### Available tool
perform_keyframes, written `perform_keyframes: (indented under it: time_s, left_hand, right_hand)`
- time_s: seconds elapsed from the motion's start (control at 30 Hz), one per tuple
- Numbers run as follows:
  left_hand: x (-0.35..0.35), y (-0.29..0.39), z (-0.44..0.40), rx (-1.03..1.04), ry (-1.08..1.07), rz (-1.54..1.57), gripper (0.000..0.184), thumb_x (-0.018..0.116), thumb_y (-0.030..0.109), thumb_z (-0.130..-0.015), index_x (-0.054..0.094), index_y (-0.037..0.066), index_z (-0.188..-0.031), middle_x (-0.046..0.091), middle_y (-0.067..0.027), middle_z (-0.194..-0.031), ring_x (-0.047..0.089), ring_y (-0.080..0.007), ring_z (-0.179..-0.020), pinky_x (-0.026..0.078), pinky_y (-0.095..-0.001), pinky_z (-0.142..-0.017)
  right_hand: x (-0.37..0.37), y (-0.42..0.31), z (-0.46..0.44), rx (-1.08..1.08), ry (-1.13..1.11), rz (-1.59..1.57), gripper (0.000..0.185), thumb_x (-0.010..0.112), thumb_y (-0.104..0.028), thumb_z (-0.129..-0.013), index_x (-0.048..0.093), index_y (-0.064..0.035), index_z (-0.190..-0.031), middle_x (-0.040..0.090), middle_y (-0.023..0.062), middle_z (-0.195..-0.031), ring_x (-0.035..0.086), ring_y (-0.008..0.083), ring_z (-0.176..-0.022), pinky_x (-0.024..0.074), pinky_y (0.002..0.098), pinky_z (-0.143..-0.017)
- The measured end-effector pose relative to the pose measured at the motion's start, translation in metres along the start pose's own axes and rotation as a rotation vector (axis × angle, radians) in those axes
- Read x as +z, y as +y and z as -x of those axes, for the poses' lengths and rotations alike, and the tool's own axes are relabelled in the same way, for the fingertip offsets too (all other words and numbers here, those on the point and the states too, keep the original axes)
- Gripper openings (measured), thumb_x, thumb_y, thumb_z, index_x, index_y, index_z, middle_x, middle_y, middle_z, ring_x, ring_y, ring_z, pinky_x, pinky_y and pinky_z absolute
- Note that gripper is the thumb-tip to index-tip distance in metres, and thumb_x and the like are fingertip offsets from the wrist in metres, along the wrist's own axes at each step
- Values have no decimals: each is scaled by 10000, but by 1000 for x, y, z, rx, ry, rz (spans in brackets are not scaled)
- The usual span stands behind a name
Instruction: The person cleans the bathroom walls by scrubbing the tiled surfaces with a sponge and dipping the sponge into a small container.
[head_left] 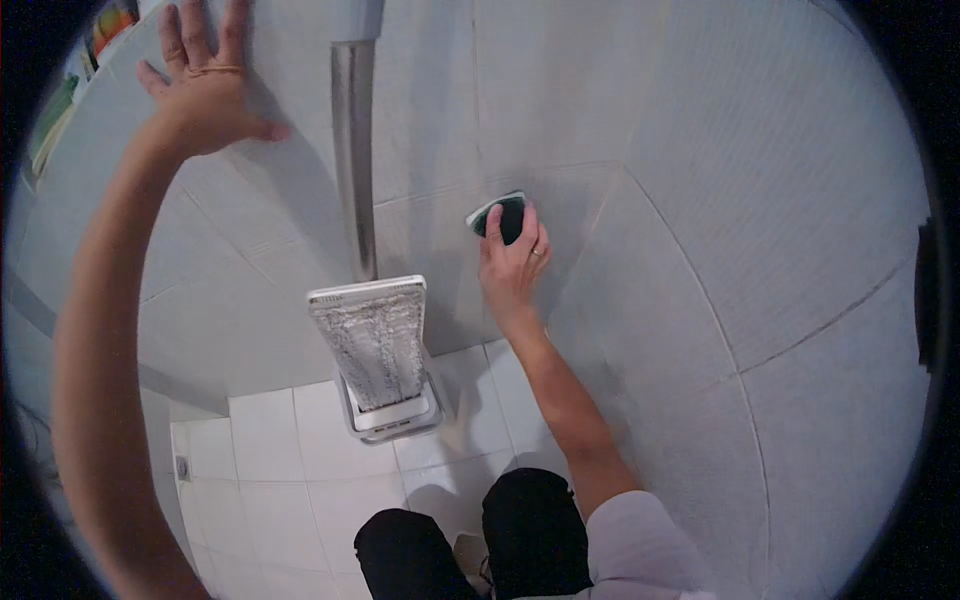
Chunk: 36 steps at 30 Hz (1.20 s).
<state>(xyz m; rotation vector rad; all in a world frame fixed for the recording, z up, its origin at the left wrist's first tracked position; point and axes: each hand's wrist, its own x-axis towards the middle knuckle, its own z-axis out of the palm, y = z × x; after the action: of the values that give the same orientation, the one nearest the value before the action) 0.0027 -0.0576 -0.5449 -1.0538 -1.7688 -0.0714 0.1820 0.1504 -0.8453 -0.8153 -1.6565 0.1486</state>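
My right hand (515,262) grips a dark green scouring sponge (512,218) with a white edge, held against the tiled wall close to the corner. Its fingers and thumb wrap the sponge's sides, and a ring shows on one finger. Up at the top left, my left hand (205,85) lies on the pale wall (290,215) with fingers spread and nothing in it. The fingertips of that hand are partly cut off by the frame's upper edge.
Between my arms stands a flat mop head (372,340) with a grey fibre pad, over a grey bucket (435,415). Above it runs a metal tube (352,160). White tiles cover the floor (265,435). Colourful items (110,28) sit at the upper left. My knees (535,530) are below.
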Motion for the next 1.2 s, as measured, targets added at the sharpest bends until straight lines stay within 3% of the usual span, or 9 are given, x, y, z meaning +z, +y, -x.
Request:
perform_keyframes:
  time_s: [0.07, 0.23, 0.43, 0.67, 0.83, 1.07, 1.1, 1.17, 1.2]
  left_hand:
    - [2, -3, 1, 11, -7, -3, 1445, 914, 350, -438, -83, 328, -1484, -220, -173, -1528, -175, -444, -1393, 117, -782, -945]
    - [-1, -2, -1, 23, -16, -24, 1429, 905, 343, -459, -92, 325, -1483, -219, -188, -1525, -182, -452, -1388, 113, -776, -948]
    - [-4, 5, -2, 8, -34, -4, 1421, 898, 315, -480, -115, 329, -1477, -213, -192, -1525, -174, -467, -1384, 123, -773, -949]
    - [-1, -4, -2, -1, -57, -51, 1405, 888, 273, -502, -126, 334, -1474, -211, -196, -1524, -166, -492, -1375, 131, -778, -947]
    - [-2, -2, -1, 28, -53, -63, 1407, 892, 296, -507, -129, 319, -1475, -210, -211, -1519, -163, -493, -1375, 141, -779, -944]
    - [1, 6, -5, 52, -54, -99, 1397, 892, 336, -525, -134, 311, -1473, -221, -243, -1504, -152, -524, -1362, 147, -793, -928]
    - [-2, 34, -12, -203, -195, -412, 1384, 870, 387, -553, -152, 220, -1470, -212, -246, -1502, -176, -473, -1376, 98, -700, -1019]
    - [-12, 52, -20, -462, -333, -727, 1385, 848, 439, -580, -170, 129, -1467, -204, -250, -1500, -199, -422, -1389, 49, -608, -1111]
    - [-22, 52, -25, -466, -484, -606, 1508, 890, 438, -511, -283, 133, -1408, -306, -269, -1441, -278, -443, -1342, 34, -627, -1096]
  right_hand:
    - [-24, 15, -5, -413, -89, 117, 482, 614, -150, -837, 533, -271, -1296, 461, 143, -1313, 428, 316, -1116, 344, 458, -865]
    - [-12, -27, -45, -359, 122, 23, 472, 668, -132, -782, 575, -264, -1225, 469, 122, -1320, 422, 306, -1129, 342, 470, -874]
    - [-3, 12, 23, -194, -13, 106, 430, 673, -151, -783, 585, -272, -1186, 461, 153, -1318, 422, 329, -1124, 362, 504, -844]
    - [3, -89, -60, -434, 141, 17, 436, 616, -172, -795, 573, -322, -1202, 434, 81, -1376, 396, 284, -1172, 347, 520, -868]
    - [8, 48, 55, -442, -79, 118, 420, 603, -228, -804, 592, -336, -1210, 402, 46, -1436, 374, 263, -1216, 305, 525, -892]
    - [-9, -80, -107, -635, 166, 47, 410, 587, -233, -829, 588, -359, -1219, 441, 19, -1421, 442, 272, -1116, 329, 524, -856]
    - [-18, -92, -123, -635, 163, 42, 410, 587, -233, -829, 588, -359, -1219, 441, 19, -1421, 442, 272, -1116, 329, 524, -856]
    - [-22, -99, -132, -581, 249, -53, 353, 560, -201, -892, 576, -117, -1234, 443, 144, -1376, 441, 351, -1115, 346, 479, -940]
    - [-19, -97, -128, -562, 278, -84, 362, 551, -190, -912, 572, -37, -1240, 444, 186, -1361, 441, 378, -1115, 351, 464, -968]
